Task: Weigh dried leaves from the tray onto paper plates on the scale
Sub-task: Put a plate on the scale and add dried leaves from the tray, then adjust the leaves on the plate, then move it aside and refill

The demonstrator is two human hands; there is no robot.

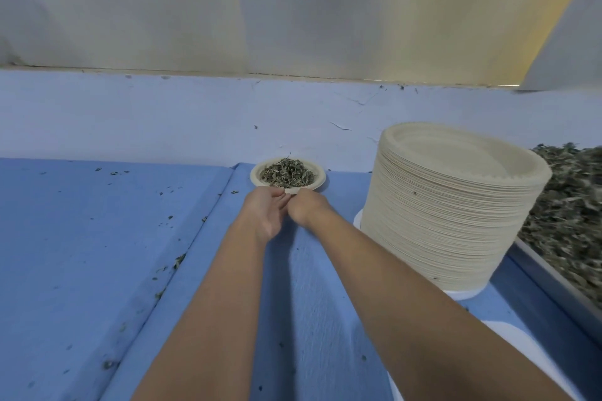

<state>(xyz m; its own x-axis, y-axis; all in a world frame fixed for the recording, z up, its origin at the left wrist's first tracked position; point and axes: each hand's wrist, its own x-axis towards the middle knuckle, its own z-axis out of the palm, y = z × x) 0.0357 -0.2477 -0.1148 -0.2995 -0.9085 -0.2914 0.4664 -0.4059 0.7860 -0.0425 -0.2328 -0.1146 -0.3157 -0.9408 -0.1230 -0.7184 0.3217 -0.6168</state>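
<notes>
Paper plate [256,176]: round, shallow, cream; heaped with crinkled dried leaves [288,175]; at the blue worktop's [97,238] far edge
Left hand [265,213]: fingers fairly straight, touching the plate's near rim
Right hand [304,210]: curled at that rim; grip cannot be told
Plate stack [449,221]: tall, ribbed, right side

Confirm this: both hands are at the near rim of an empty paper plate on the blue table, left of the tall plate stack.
Not quite: the paper plate is not empty; the head view shows it heaped with dried leaves. The left hand and right hand are at its near rim, left of the plate stack, on the blue table.
</notes>
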